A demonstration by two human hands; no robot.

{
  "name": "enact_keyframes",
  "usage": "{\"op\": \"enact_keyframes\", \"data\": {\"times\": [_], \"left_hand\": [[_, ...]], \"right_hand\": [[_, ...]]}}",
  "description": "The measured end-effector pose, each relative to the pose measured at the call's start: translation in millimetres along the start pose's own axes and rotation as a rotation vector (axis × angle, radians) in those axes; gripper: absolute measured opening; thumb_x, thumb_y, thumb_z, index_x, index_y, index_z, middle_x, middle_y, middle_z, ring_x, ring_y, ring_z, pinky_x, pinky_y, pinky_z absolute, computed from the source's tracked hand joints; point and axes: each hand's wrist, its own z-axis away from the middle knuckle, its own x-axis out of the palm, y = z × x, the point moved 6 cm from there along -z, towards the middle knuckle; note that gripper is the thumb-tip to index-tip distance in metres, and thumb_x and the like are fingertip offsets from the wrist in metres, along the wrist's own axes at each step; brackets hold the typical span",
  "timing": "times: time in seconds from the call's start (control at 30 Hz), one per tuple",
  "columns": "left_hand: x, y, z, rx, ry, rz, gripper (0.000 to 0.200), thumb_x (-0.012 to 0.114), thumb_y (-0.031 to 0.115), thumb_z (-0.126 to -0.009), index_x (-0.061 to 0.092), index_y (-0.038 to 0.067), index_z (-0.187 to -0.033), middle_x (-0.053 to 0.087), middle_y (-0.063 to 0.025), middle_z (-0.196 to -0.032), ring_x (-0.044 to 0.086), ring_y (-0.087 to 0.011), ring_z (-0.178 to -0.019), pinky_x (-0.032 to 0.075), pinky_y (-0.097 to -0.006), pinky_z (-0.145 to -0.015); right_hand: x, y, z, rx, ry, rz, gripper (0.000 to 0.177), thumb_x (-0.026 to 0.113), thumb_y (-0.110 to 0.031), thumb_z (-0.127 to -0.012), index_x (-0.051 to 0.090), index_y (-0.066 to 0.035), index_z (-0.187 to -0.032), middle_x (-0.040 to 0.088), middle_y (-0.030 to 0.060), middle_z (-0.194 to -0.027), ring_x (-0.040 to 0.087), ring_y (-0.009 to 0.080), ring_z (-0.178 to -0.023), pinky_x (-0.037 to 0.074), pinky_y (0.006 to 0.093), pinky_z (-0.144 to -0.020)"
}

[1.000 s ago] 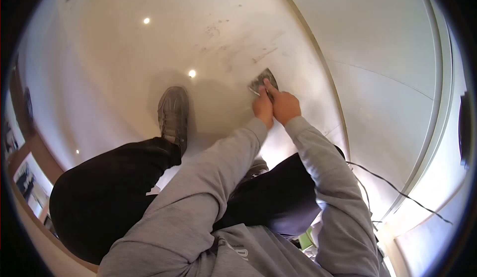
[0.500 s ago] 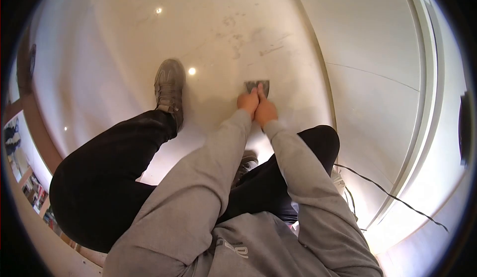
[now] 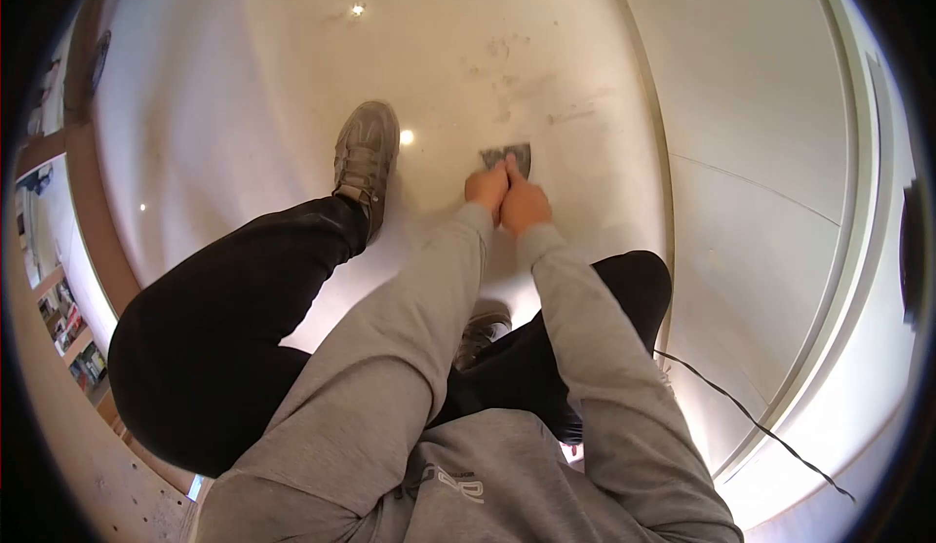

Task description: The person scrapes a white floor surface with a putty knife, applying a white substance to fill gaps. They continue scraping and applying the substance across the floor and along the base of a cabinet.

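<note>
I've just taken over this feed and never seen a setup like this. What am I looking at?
There is no robot here. One camera, worn on a person's head, looks forward and down, so the lower part of the picture is their own body. The left hand and right hand are bare and close together, holding a flat scraper-like blade against the pale, shiny floor. Dark smudges mark the floor beyond it. One shoe is planted left of the hands. A thin dark cable lies at lower right.
</note>
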Motion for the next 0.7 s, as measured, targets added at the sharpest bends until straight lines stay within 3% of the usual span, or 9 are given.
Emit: {"op": "enact_keyframes", "data": {"times": [0.13,0.23,0.3,0.33,0.43,0.5,0.57,0.6,0.7], "left_hand": [[-3,74,25,-0.053,-0.085,0.198,0.041,0.066,0.030,-0.090,0.061,-0.009,-0.103,0.068,-0.0188,-0.096,0.066,-0.0285,-0.084,0.053,-0.0396,-0.069],[3,50,10,-0.099,-0.208,0.380,0.039,0.067,0.030,-0.089,0.063,-0.008,-0.100,0.069,-0.0188,-0.098,0.067,-0.0281,-0.084,0.053,-0.0389,-0.069],[-7,40,-2,0.091,0.008,0.144,0.040,0.067,0.029,-0.088,0.063,-0.009,-0.101,0.069,-0.0192,-0.100,0.067,-0.0276,-0.083,0.053,-0.0400,-0.067],[-13,62,11,0.040,0.070,-0.142,0.044,0.065,0.029,-0.090,0.063,-0.012,-0.107,0.068,-0.0223,-0.109,0.067,-0.0274,-0.093,0.053,-0.0376,-0.074],[-7,91,31,-0.063,-0.134,0.122,0.050,0.064,0.029,-0.091,0.059,-0.015,-0.116,0.065,-0.0257,-0.119,0.064,-0.0270,-0.108,0.050,-0.0333,-0.085],[-2,56,1,-0.006,-0.148,0.118,0.050,0.063,0.029,-0.092,0.060,-0.015,-0.116,0.064,-0.0263,-0.119,0.064,-0.0264,-0.107,0.050,-0.0328,-0.085],[-8,35,-30,0.283,-0.024,-0.334,0.045,0.063,0.030,-0.092,0.063,-0.012,-0.109,0.068,-0.0224,-0.110,0.067,-0.0250,-0.089,0.053,-0.0374,-0.073],[-10,19,-33,0.143,0.029,-0.077,0.042,0.063,0.032,-0.091,0.066,-0.008,-0.103,0.070,-0.0196,-0.103,0.067,-0.0235,-0.083,0.052,-0.0382,-0.069],[-5,77,-32,0.162,-0.085,-0.273,0.045,0.062,0.034,-0.090,0.065,-0.009,-0.106,0.070,-0.0196,-0.104,0.067,-0.0228,-0.090,0.052,-0.0352,-0.074]], "right_hand": [[-8,-16,-46,-0.066,-0.018,0.013,0.054,0.039,-0.030,-0.101,0.027,-0.030,-0.153,0.063,0.0220,-0.122,0.061,0.0377,-0.111,0.048,0.0429,-0.097],[-7,-23,-46,-0.095,0.011,0.126,0.055,0.040,-0.028,-0.100,0.027,-0.029,-0.153,0.064,0.0232,-0.119,0.062,0.0390,-0.109,0.049,0.0435,-0.095],[-8,-26,-21,-0.055,0.032,0.119,0.056,0.042,-0.024,-0.098,0.029,-0.027,-0.153,0.066,0.0232,-0.115,0.063,0.0408,-0.105,0.051,0.0454,-0.090],[-15,-31,-22,-0.028,-0.072,0.109,0.051,0.032,-0.032,-0.103,0.030,-0.024,-0.153,0.065,0.0224,-0.117,0.063,0.0391,-0.106,0.050,0.0471,-0.093],[-16,-29,-46,-0.108,0.033,0.066,0.053,0.034,-0.032,-0.102,0.027,-0.025,-0.154,0.065,0.0224,-0.117,0.064,0.0390,-0.105,0.050,0.0464,-0.092],[0,-16,-27,-0.097,0.033,0.085,0.053,0.035,-0.031,-0.101,0.029,-0.023,-0.153,0.065,0.0228,-0.116,0.064,0.0393,-0.105,0.051,0.0465,-0.091],[8,-22,-28,-0.113,0.045,0.124,0.052,0.036,-0.029,-0.101,0.032,-0.017,-0.152,0.065,0.0235,-0.115,0.064,0.0401,-0.104,0.051,0.0467,-0.090],[5,-27,-28,-0.122,0.039,0.128,0.052,0.036,-0.029,-0.101,0.032,-0.017,-0.152,0.065,0.0235,-0.115,0.064,0.0401,-0.104,0.051,0.0467,-0.090],[-13,-38,-36,-0.072,-0.009,0.068,0.053,0.036,-0.027,-0.101,0.031,-0.016,-0.152,0.064,0.0234,-0.117,0.063,0.0395,-0.105,0.051,0.0461,-0.091]]}}
